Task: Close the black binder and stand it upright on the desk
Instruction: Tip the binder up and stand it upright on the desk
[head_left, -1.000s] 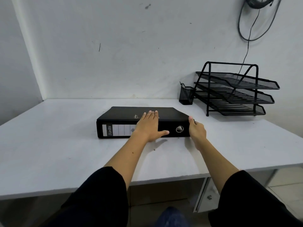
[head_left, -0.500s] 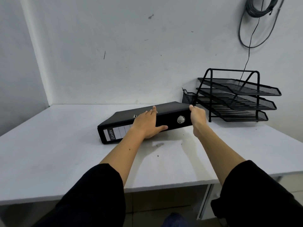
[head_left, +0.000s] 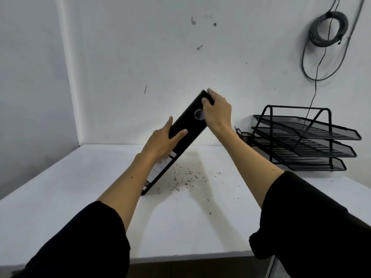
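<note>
The black binder (head_left: 186,127) is closed and tilted steeply, not yet upright. Its lower corner rests on the white desk (head_left: 60,187), and its upper end leans away toward the right, high above the desk surface. The spine faces the camera, showing a round finger hole (head_left: 199,114) near the upper end of the binder and a white label (head_left: 160,167) near its lower end.

The left hand (head_left: 162,141) wraps the binder around the middle of its spine: the thumb lies across the spine face and the fingers reach round the far left edge, so the hand is closed on the binder. The right hand (head_left: 217,111) clamps the binder's upper end, thumb pressed on the spine just above the finger hole and fingers curled over the top corner. Both forearms are bare, with black sleeves pushed up near the elbows.

On the desk just right of the binder's lower corner lies a scatter of small dark specks (head_left: 186,177). Well to the right of the binder stands a black three-tier mesh tray rack (head_left: 301,141), with a small black mesh cup (head_left: 244,136) between the rack and the binder, partly hidden by the right forearm. Above the rack, a coiled grey cable (head_left: 325,29) hangs on the wall.
</note>
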